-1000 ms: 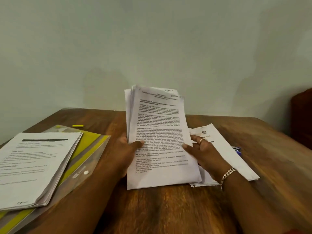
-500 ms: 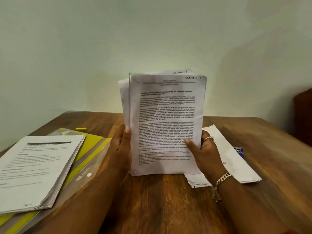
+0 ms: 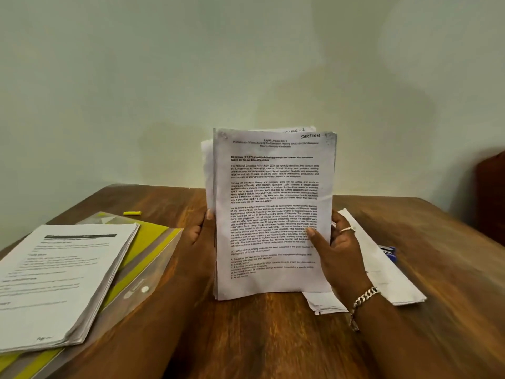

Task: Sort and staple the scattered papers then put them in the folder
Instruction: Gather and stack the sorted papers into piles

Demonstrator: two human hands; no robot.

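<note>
A bundle of printed papers [image 3: 273, 203] stands upright on its bottom edge on the wooden table [image 3: 273, 337]. "SECTION" is handwritten at its top right. My left hand [image 3: 200, 233] grips its left edge from behind. My right hand [image 3: 337, 250] grips the right edge with the thumb across the front page. A second stack of papers [image 3: 62, 277] lies on a yellow and clear plastic folder [image 3: 147, 258] at the left. More loose sheets [image 3: 382, 272] lie flat behind my right hand, and a blue stapler [image 3: 389, 253] peeks out past them.
A small yellow highlighter cap or marker [image 3: 132, 213] lies near the table's far left edge. A pale wall rises right behind the table. A dark wooden piece of furniture [image 3: 492, 192] stands at the far right.
The bundle has been raised from leaning back to standing upright on the table, and both hands have closed in on its side edges.
</note>
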